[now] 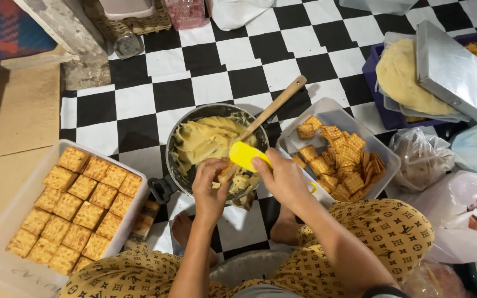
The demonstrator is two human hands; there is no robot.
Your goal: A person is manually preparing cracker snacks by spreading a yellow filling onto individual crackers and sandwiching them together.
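- Left tray (6, 232): filled crackers in rows.
- Left hand (210, 185) pinches a cracker (228, 172) over the pot (186, 124), centre.
- Right hand (282, 176) grips yellow spatula (244, 155).
- Right tray (335, 116): plain crackers.
- Risk: thin cracker may snap under spatula pressure; filling may drip onto the floor (161, 60).

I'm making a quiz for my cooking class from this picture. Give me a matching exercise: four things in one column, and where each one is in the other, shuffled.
Things:
1. Yellow spatula
2. Pan
3. Neat rows of crackers
4. Loose crackers

Places:
A. In the tray on the person's left
B. In the right hand, over the pan
C. In the tray on the person's right
D. On the checkered floor between the two trays, holding pale cream

Pairs: 1-B, 2-D, 3-A, 4-C
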